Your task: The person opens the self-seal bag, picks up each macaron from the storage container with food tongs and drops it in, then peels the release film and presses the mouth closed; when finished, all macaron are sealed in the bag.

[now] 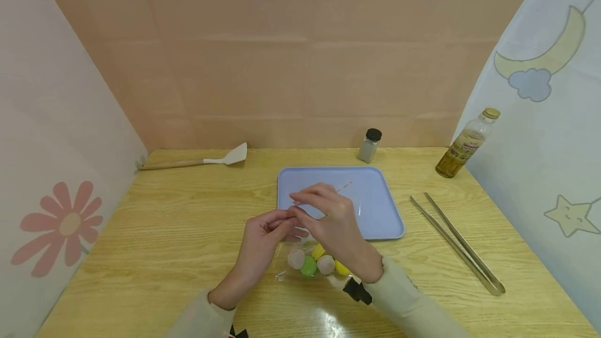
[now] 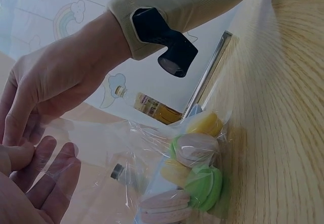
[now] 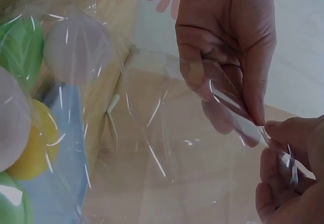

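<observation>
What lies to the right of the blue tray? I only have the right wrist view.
Observer: Metal tongs lie on the table to the right of the tray.
Operator: Anything behind the tray?
Observer: A small jar with a black lid stands just beyond its far edge.
Operator: How do the macarons in the clear bag look edge-on?
Observer: The left wrist view catches a pale macaron from the side, showing stacked layers.

Head view high, wrist views close
</observation>
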{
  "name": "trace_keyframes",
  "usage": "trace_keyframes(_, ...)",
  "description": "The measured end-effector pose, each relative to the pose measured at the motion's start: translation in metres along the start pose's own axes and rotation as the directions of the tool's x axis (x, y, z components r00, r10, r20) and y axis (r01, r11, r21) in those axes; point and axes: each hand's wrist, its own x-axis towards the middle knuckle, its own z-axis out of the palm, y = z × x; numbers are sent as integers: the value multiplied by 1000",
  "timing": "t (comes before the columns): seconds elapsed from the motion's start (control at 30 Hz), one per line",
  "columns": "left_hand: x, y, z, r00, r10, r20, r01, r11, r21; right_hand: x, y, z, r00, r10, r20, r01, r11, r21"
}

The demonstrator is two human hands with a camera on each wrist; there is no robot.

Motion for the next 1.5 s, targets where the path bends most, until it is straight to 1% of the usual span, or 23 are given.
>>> trace_keyframes(0.43,0,0,0,1000,11,7,-11,1000,-7,-1,1,1,1000,-12,-3,12,1000,-14)
trace_keyframes(0.57,0,1,0,1000,15,4,-15,1000,-5,0,2,3,1000,-17,-20,17,1000,-16)
trace_keyframes(0.73,0,1,0,1000,17,-4,-17,1000,11,1,2,7,998,-12,-59,12,1000,-13)
trace_keyframes(0.9,0,2,0,1000,14,-7,-14,1000,17,1,0,9,995,50,-84,-49,999,21)
trace_keyframes(1.0,0,3,0,1000,22,0,-21,1000,22,0,0,10,990,108,-93,-101,992,73)
trace_keyframes(1.1,1,4,0,999,33,4,-33,999,29,0,-2,11,979,182,-93,-169,976,136)
trace_keyframes(1.23,1,4,0,999,39,3,-39,999,36,0,-6,11,958,274,-87,-253,947,199)
trace_keyframes(1.37,1,5,0,999,47,8,-47,998,35,0,-8,11,948,301,-101,-274,936,222)
trace_keyframes(1.43,0,4,0,999,50,14,-50,998,27,1,-9,11,947,301,-112,-272,937,220)
trace_keyframes(1.5,0,3,-1,999,37,18,-37,999,14,3,-9,10,946,299,-126,-268,939,217)
